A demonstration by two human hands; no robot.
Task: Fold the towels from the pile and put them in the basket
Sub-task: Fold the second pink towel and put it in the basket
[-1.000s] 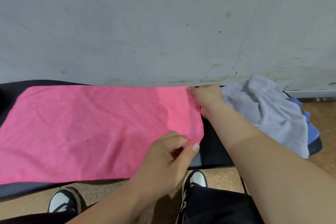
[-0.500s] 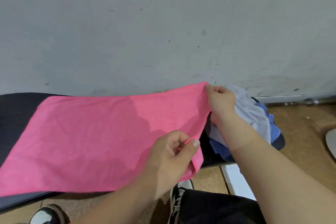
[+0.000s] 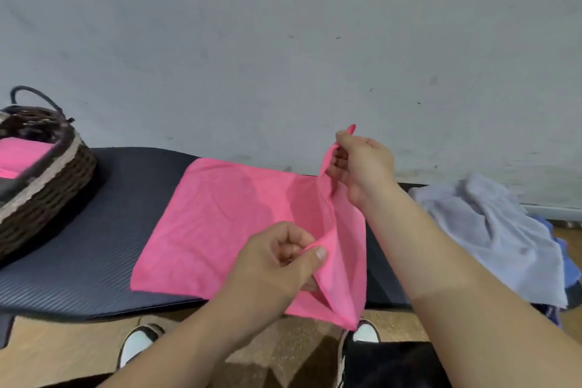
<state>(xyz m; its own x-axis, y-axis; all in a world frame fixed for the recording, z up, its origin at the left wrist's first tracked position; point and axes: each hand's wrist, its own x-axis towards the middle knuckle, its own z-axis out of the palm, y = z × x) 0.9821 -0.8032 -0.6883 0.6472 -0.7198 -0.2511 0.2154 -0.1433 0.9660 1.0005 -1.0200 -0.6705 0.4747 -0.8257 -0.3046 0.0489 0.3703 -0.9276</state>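
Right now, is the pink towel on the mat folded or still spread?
Mid-fold: both hands pinch the pink towel by its right corners, lifted off the mat; the left part lies flat.

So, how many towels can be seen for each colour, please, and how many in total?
Pink: 2, the pink towel held by both hands, and a folded pink towel in the basket.
Grey: 1, the grey towel on the pile.
Blue: at least 1, the blue towel mostly hidden below it.
Total: 4 visible.

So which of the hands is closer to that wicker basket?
The left hand. It pinches the pink towel's near corner, nearer the basket; the right hand holds the far corner farther right.
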